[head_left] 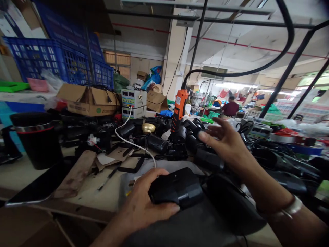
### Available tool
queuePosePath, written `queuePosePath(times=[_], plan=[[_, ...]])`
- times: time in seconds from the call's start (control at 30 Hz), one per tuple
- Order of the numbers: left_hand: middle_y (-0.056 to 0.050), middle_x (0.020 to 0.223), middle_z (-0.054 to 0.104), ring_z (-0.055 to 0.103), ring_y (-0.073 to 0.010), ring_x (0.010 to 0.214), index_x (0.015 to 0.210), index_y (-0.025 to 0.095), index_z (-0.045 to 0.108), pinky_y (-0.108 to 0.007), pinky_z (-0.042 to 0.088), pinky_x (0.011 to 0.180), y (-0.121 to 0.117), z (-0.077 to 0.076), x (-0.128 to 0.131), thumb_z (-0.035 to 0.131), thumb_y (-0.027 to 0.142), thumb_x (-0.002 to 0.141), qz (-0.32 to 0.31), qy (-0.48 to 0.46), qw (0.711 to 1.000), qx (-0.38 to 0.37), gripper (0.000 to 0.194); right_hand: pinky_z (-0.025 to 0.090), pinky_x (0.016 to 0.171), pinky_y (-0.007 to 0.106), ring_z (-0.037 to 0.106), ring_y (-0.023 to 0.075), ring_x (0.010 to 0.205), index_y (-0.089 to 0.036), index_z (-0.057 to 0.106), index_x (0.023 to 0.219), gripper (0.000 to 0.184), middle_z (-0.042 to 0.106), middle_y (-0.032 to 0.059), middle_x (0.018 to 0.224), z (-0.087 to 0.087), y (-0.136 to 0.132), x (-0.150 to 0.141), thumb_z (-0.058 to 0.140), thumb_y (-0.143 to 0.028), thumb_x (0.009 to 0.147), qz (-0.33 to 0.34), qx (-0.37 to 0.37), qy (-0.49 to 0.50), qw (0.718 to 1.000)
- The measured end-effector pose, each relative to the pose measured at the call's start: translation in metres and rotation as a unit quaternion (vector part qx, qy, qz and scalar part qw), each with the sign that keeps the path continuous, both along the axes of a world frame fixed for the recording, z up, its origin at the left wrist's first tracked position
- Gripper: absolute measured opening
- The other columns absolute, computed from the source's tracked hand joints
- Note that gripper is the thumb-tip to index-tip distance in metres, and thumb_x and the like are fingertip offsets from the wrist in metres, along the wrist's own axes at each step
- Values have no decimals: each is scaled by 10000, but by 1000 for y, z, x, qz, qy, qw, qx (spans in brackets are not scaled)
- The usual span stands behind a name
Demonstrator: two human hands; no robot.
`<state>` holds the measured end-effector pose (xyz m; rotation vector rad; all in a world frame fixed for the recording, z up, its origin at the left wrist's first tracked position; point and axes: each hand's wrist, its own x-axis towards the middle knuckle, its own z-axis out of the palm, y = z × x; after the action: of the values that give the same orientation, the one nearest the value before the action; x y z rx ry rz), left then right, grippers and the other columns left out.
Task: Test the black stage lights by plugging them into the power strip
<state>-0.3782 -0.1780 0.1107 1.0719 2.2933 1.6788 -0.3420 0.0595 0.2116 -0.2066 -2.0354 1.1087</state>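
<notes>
My left hand point(144, 199) is wrapped round the side of a black plastic housing point(177, 188), with the thumb along its near edge. A small screw hole or screw shows on the housing's top. To the right of it lies a larger rounded black part point(231, 202), and the two seem to touch. My right hand point(228, 142) is raised with fingers apart and nothing visible in it. It is nearest to an orange and black electric screwdriver point(180, 108), which hangs upright from a black cable, left of the fingers.
Black parts point(156, 143) crowd the bench, with a gold bowl point(148, 128) among them. At left stand a black mug point(37, 140), a dark tablet-like slab point(36, 187) and a wooden block point(75, 175). Behind are a cardboard box point(89, 104) and power supplies point(133, 101). A person sits far back.
</notes>
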Motion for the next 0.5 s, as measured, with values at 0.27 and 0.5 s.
queuePosePath(times=[0.27, 0.5], plan=[[-22, 1160, 612, 613, -266, 987, 1149, 345, 551, -366, 517, 832, -33, -10, -10, 772, 284, 561, -52, -52, 997, -15, 631, 347, 1042, 523, 368, 384, 1290, -113, 191, 1453, 1264, 365, 242, 1386, 9, -20, -90, 770, -671, 478, -7, 96, 57, 994], [-18, 1002, 737, 669, -242, 951, 1025, 298, 698, -310, 503, 859, 6, -16, -31, 645, 282, 703, -106, 76, 990, -49, 326, 427, 907, 521, 562, 353, 1025, -105, 209, 1434, 1073, 585, 191, 1113, 7, -31, -134, 775, -428, 582, -9, 78, 9, 997]])
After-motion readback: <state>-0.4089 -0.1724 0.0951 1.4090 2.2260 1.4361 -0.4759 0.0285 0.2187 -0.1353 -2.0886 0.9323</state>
